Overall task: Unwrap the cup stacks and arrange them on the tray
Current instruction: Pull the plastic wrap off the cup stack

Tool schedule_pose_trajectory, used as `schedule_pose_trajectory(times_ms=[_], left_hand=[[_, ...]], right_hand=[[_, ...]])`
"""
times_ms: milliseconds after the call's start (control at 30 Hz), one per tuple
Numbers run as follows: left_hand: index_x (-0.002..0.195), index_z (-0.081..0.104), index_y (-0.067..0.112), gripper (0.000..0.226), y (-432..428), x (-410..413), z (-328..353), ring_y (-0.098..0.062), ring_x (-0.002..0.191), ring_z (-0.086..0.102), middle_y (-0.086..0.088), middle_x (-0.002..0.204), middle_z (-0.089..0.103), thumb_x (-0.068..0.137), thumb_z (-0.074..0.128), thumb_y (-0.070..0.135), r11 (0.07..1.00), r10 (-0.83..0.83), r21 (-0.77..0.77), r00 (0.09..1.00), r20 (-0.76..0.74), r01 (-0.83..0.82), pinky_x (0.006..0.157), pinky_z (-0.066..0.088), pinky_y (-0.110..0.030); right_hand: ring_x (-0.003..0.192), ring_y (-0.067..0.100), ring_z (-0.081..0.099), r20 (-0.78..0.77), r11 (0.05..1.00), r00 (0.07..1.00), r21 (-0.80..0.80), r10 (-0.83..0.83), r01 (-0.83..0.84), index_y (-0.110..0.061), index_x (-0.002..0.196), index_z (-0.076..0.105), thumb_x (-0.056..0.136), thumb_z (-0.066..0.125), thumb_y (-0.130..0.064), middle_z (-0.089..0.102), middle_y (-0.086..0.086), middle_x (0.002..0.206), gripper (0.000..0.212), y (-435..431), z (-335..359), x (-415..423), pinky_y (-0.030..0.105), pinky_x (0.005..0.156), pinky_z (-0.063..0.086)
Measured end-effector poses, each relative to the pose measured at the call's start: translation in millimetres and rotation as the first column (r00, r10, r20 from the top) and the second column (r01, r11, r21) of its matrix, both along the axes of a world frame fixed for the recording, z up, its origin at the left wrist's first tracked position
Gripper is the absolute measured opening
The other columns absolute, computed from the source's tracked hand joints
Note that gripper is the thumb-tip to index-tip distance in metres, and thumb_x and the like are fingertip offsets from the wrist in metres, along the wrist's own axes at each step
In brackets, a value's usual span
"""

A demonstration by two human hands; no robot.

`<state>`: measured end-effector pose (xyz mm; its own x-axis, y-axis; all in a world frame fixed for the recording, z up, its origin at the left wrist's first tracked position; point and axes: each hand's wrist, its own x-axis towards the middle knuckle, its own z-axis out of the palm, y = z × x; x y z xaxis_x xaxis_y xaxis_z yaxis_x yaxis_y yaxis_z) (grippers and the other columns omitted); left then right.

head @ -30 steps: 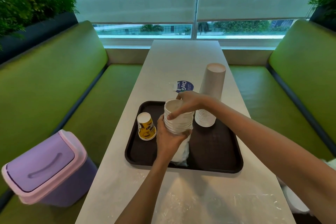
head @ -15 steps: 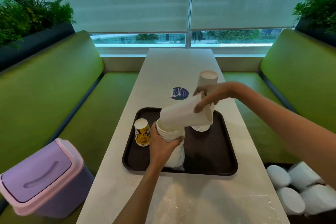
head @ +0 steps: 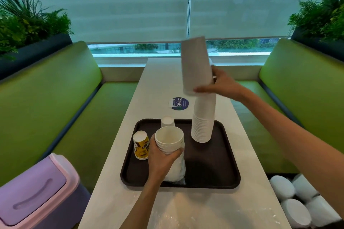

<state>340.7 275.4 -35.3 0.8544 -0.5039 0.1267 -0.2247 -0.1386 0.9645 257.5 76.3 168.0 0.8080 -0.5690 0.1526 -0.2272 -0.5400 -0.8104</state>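
A dark brown tray [head: 219, 176] lies on the white table. My left hand [head: 162, 160] grips a stack of white cups [head: 169, 140], mouth up, its lower part still in clear plastic wrap [head: 176, 171], standing on the tray. My right hand [head: 221, 85] holds an inverted bunch of white cups [head: 195, 65] tilted over the top of a tall inverted cup stack [head: 203, 119] at the tray's back right. A yellow printed cup [head: 141, 145] and a small white cup [head: 167, 121] stand upside down on the tray's left.
A round blue sticker [head: 179, 103] lies on the table beyond the tray. Crumpled clear plastic [head: 204, 212] covers the near table edge. A purple swing-lid bin [head: 35, 193] stands at lower left. Several wrapped cup stacks [head: 297, 201] lie on the right bench. Green benches flank the table.
My right hand has pulled a bunch of cups out of the stack in my left hand, swung it up and to the right, and turned it bottom-up over the tall stack.
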Motion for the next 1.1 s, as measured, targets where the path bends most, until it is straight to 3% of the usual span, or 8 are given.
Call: schedule_pose_trajectory(times_ms=[133, 500, 633, 767, 867, 933, 1000, 1100], left_hand=[[0.124, 0.037, 0.028, 0.086, 0.6, -0.1, 0.1, -0.01, 0.113, 0.05, 0.01, 0.12, 0.05, 0.057, 0.091, 0.026, 1.0, -0.003, 0.0, 1.0, 0.01, 0.003, 0.093, 0.042, -0.024], [0.125, 0.031, 0.033, 0.088, 1.3, -0.5, -1.2, -0.006, 0.114, 0.046, 0.013, 0.122, 0.045, 0.059, 0.09, 0.03, 1.0, 0.003, 0.026, 1.0, 0.007, -0.004, 0.097, 0.039, -0.023], [0.124, 0.03, 0.032, 0.088, 1.4, -2.4, 0.6, -0.006, 0.114, 0.045, 0.013, 0.123, 0.045, 0.059, 0.089, 0.03, 1.0, -0.002, 0.03, 1.0, 0.014, 0.002, 0.097, 0.04, -0.023], [0.127, 0.033, 0.028, 0.087, 0.2, -2.5, 2.0, -0.006, 0.114, 0.045, 0.008, 0.127, 0.047, 0.06, 0.089, 0.028, 1.0, -0.005, 0.027, 1.0, 0.003, 0.005, 0.097, 0.041, -0.023], [0.135, 0.034, 0.019, 0.093, -0.7, -3.8, 1.8, -0.008, 0.117, 0.046, 0.003, 0.133, 0.048, 0.061, 0.089, 0.028, 1.0, -0.001, 0.027, 1.0, -0.002, 0.001, 0.099, 0.041, -0.025], [0.138, 0.034, 0.017, 0.096, -1.7, -4.5, 2.9, -0.011, 0.121, 0.047, 0.002, 0.135, 0.048, 0.06, 0.089, 0.027, 1.0, -0.004, 0.026, 1.0, 0.001, 0.004, 0.101, 0.041, -0.027], [0.139, 0.034, 0.016, 0.098, -3.0, -5.3, 3.7, -0.013, 0.123, 0.047, 0.002, 0.136, 0.048, 0.059, 0.09, 0.027, 1.0, -0.02, 0.016, 1.0, 0.004, 0.02, 0.103, 0.043, -0.03], [0.141, 0.031, 0.016, 0.1, -3.2, -7.7, 3.1, -0.009, 0.121, 0.045, 0.005, 0.136, 0.046, 0.061, 0.089, 0.026, 0.999, -0.04, 0.015, 0.999, 0.016, 0.04, 0.101, 0.04, -0.023]], right_hand=[[0.105, 0.017, 0.054, 0.236, 0.968, 0.94, 0.01, -0.245, 0.25, -0.01, 0.131, 0.042, 0.067, 0.087, -0.026, 0.055, -0.001, 0.117, 0.079, -21.5, -2.7, 15.0, 0.03, 0.089, 0.049], [0.121, 0.03, 0.051, -0.041, 0.938, 0.937, -0.016, -0.348, 0.347, -0.008, 0.139, 0.03, 0.07, 0.085, -0.033, 0.05, 0.01, 0.135, 0.092, -43.2, -59.2, 21.3, 0.043, 0.097, 0.045], [0.136, 0.033, 0.035, -0.061, 0.933, 0.937, 0.097, -0.343, 0.348, -0.013, 0.149, 0.01, 0.064, 0.086, -0.043, 0.03, 0.014, 0.151, 0.118, -45.7, -67.7, 20.3, 0.052, 0.11, 0.034], [0.141, 0.033, 0.026, 0.306, 0.835, 0.838, -0.186, -0.451, 0.517, -0.01, 0.149, 0.02, 0.071, 0.072, -0.057, 0.027, 0.018, 0.151, 0.106, -24.1, -54.4, 20.3, 0.049, 0.114, 0.023], [0.125, 0.031, 0.044, 0.512, 0.791, 0.85, -0.467, -0.124, 0.396, -0.002, 0.132, 0.048, 0.077, 0.063, -0.052, 0.049, 0.021, 0.132, 0.076, 6.9, -50.9, 22.4, 0.037, 0.106, 0.034], [0.118, 0.028, 0.049, 0.336, 0.816, 0.94, -0.56, 0.064, 0.145, -0.008, 0.124, 0.056, 0.078, 0.064, -0.054, 0.052, 0.016, 0.125, 0.065, 26.0, -57.0, 27.1, 0.033, 0.099, 0.039], [0.118, 0.024, 0.049, 0.01, 0.868, 0.987, -0.476, 0.163, -0.138, -0.015, 0.127, 0.055, 0.075, 0.072, -0.055, 0.051, 0.011, 0.128, 0.067, 41.8, -66.0, 32.3, 0.038, 0.101, 0.042], [0.131, 0.022, 0.042, -0.412, 0.914, 0.883, -0.225, 0.225, -0.337, -0.021, 0.141, 0.041, 0.072, 0.073, -0.06, 0.041, 0.005, 0.145, 0.086, 53.6, -87.5, 38.9, 0.037, 0.109, 0.036]])
